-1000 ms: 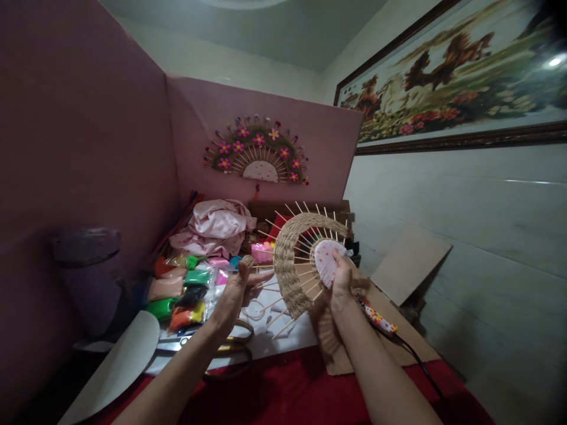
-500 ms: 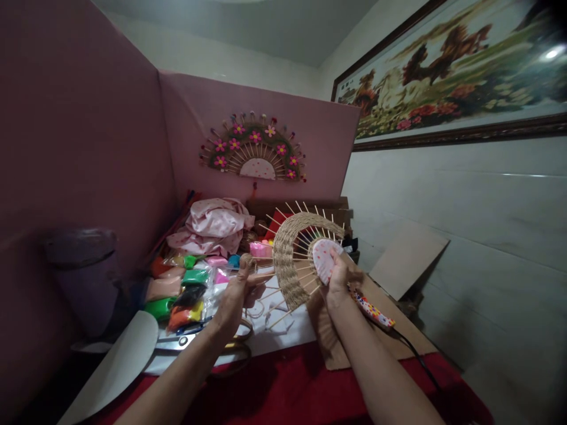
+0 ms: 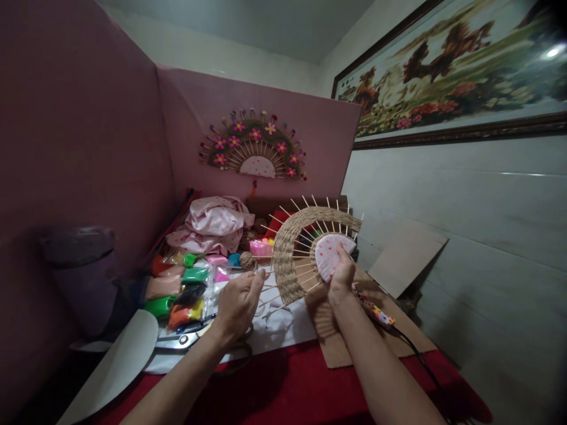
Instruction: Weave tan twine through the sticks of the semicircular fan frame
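Observation:
My right hand (image 3: 341, 280) grips a half-round woven fan (image 3: 287, 260) by its white, red-dotted cloth centre (image 3: 328, 255). Thin wooden sticks radiate from that centre through a wide band of tan twine, and their tips stick out past the band. Close to the stick tips on the fan's left edge, my left hand (image 3: 241, 301) is closed, thumb against fingers. What it pinches, whether twine or a stick end, is too small to make out. A ball of twine (image 3: 247, 260) lies just beyond this hand, and loose twine curls on the white sheet (image 3: 277, 324) below the fan.
Large scissors (image 3: 183, 340) and bags of coloured clay (image 3: 195, 275) lie left. Pink cloth (image 3: 217, 218) is heaped behind. A flower-patterned glue gun (image 3: 374, 310) with a black cord rests on cardboard (image 3: 328, 348) at right. A finished fan (image 3: 254, 141) hangs on the pink panel.
My left hand has gone from a stretched-out index finger to closed fingers by the stick tips. The fan has turned slightly and shifted a little to the right in my right hand.

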Available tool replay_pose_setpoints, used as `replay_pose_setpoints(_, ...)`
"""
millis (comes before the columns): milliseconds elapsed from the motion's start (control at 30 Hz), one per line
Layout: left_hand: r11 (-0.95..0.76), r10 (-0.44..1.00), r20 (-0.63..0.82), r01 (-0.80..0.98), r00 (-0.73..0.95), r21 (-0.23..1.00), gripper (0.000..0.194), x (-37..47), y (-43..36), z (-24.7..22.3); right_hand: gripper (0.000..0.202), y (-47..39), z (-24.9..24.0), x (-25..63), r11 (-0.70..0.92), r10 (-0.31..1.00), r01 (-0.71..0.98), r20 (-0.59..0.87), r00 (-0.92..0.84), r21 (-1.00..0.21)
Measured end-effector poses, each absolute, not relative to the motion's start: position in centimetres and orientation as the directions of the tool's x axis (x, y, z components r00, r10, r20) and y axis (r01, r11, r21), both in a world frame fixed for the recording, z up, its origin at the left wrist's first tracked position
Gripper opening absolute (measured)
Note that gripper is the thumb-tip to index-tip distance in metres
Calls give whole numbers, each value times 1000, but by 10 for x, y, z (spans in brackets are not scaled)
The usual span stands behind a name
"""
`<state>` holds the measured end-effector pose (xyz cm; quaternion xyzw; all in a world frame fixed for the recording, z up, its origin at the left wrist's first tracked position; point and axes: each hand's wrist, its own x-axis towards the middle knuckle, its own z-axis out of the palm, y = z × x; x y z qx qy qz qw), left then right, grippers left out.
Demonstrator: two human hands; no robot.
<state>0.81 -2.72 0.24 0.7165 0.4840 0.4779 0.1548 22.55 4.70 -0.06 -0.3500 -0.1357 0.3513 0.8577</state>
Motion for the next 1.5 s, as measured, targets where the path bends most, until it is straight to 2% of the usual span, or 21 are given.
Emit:
replay_pose_setpoints(100, -447, 830, 544, 732, 124, 515, 49, 8, -27, 2, 37, 45, 2, 223, 537, 674, -488, 3, 738, -688)
replay_pose_setpoints(167, -446, 818, 558, 769, 143, 457, 47, 8, -27, 1, 37, 43, 3, 221, 547, 655, -461, 14, 756, -699)
replay_pose_setpoints(233, -474, 812, 558, 749, 169, 463, 45, 8, -26, 0, 36, 41, 4, 219, 547, 640, -440, 16, 769, -712)
replay_pose_setpoints(400, -563, 806, 548, 571, 223, 597, 24, 8, -23, -6, 34, 38, 7, 217, 544, 634, -452, -7, 773, -707)
replay_pose_setpoints(467, -569, 797, 561, 588, 223, 575, 25, 8, -22, -7, 36, 38, 6, 218, 546, 638, -451, 1, 770, -706)
replay_pose_setpoints(733, -570, 634, 695, 812, 340, 124, 25, 10, -26, -8, 46, 51, -6, 228, 556, 666, -472, 28, 746, -684)
replay_pose_setpoints(833, -566, 576, 727, 824, 373, 26, 24, 9, -27, -7, 47, 53, -8, 229, 557, 674, -487, 24, 738, -672)
replay_pose_setpoints(933, -567, 536, 756, 824, 375, -7, 22, 7, -27, -8, 46, 51, -7, 228, 547, 690, -513, 10, 723, -661)
replay_pose_setpoints(1100, -572, 539, 766, 820, 352, 26, 19, 7, -27, -10, 45, 48, -5, 227, 565, 684, -503, 31, 729, -654)
replay_pose_setpoints(1333, -593, 635, 718, 776, 285, 217, 27, 9, -33, 0, 42, 45, -2, 228, 558, 704, -503, 55, 708, -660)
replay_pose_setpoints(1433, -611, 678, 692, 713, 246, 345, 27, 10, -38, 6, 40, 46, -3, 231, 533, 715, -538, 8, 699, -653)
replay_pose_setpoints(1500, -623, 725, 657, 601, 205, 500, 29, 9, -40, 9, 36, 47, -5, 232, 522, 722, -546, -1, 692, -656)
